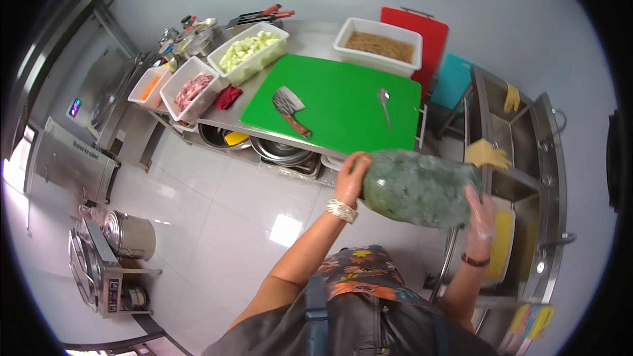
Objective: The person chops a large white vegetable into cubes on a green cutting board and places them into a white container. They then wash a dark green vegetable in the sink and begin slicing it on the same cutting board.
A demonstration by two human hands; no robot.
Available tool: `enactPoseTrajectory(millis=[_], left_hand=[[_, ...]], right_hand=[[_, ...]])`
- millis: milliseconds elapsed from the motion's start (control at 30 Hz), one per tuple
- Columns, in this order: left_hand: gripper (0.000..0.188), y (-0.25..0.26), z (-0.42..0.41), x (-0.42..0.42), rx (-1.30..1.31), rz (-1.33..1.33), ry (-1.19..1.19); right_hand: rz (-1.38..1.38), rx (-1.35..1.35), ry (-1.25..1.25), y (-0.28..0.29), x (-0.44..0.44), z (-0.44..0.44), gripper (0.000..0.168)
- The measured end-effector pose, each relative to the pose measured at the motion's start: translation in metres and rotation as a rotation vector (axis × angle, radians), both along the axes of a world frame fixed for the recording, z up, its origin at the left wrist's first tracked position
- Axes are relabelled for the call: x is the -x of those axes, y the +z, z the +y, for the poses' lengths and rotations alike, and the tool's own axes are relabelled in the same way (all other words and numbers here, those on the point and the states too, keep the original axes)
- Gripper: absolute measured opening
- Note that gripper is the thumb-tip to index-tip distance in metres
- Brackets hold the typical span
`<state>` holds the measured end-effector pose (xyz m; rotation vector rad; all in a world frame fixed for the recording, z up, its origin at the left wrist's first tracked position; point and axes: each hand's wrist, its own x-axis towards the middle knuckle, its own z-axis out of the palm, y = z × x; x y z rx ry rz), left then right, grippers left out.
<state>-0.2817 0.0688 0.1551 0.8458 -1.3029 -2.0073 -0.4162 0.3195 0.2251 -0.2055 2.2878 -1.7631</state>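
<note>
A large dark-green winter melon [420, 188] is held up between my two hands, level with the near right edge of the steel table. My left hand [352, 178] grips its left end, and my right hand [479, 215], in a clear plastic glove, holds the right end. Beyond the melon lies a green cutting board [336, 89]. A cleaver [292, 109] with a wooden handle rests on the board's left half, and a metal spoon [384, 104] lies toward its right side.
White tubs hold pale green chunks [249, 52], raw meat [194, 91], carrot pieces [150, 88] and brown strips [380, 47]. A dark red cloth [228, 97] lies near the meat. Steel sinks [514, 158] run along the right, with yellow rubber gloves [487, 154] over the edge.
</note>
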Motion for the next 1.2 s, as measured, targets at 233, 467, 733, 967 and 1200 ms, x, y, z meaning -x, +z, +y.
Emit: enactPoseTrajectory(millis=[233,467,733,967,1200], left_hand=[[0.041,0.028,-0.189,0.003,0.102,0.040,0.258],[0.043,0.000,-0.390,0.066,0.340,-0.279,0.292],[0.047,-0.098,-0.511,0.103,0.248,-0.441,0.101],[0.056,-0.035,-0.518,0.131,1.293,-0.369,-0.297],[0.060,-0.021,-0.524,0.158,1.072,-0.479,-0.598]], right_hand=[[-0.188,0.296,0.327,-0.002,0.067,-0.242,0.041],[-0.281,0.263,0.266,-0.052,0.128,-0.425,0.049],[-0.233,0.180,0.182,-0.096,0.129,-0.517,0.047],[0.616,-0.670,-0.030,-0.061,0.029,-0.514,0.054],[0.129,-0.989,0.518,-0.130,-0.096,-0.531,0.031]])
